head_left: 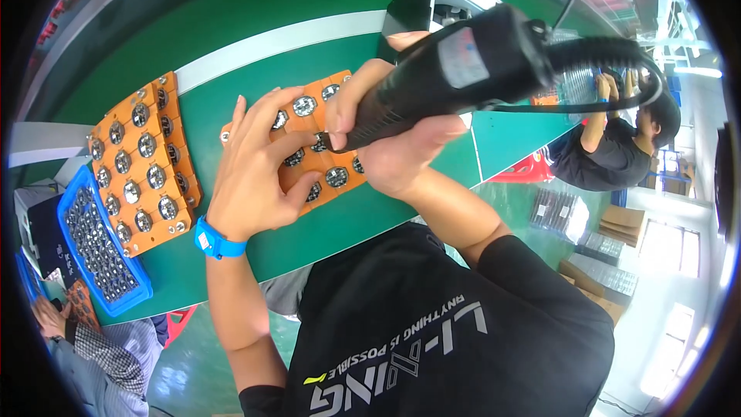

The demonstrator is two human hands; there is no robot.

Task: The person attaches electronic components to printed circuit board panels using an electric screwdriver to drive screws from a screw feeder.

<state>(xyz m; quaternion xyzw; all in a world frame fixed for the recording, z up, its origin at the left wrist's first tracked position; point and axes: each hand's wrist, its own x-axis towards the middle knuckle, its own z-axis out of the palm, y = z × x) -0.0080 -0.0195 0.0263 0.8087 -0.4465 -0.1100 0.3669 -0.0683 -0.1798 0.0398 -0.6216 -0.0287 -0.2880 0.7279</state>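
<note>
My right hand (397, 162) is wrapped around a black electric screwdriver (444, 69), which slants down to the left. Its tip meets, or nearly meets, a round part in an orange fixture (316, 164) on the green table; the exact contact is too small to tell. Several round silver-and-black parts sit in rows in this fixture. Fingers spread, my left hand (251, 174) lies over the fixture's left side and hides some of its parts. The left index fingertip rests close beside the screwdriver tip. A blue band (218, 242) circles my left wrist.
Left of my hand stand stacked orange fixtures (158, 158) filled with round parts. Beside them a blue tray (141, 296) holds many small metal parts. A black box-shaped unit (409, 4) stands at the back. One person (606, 150) sits at far right; another's hands (50, 316) show at lower left.
</note>
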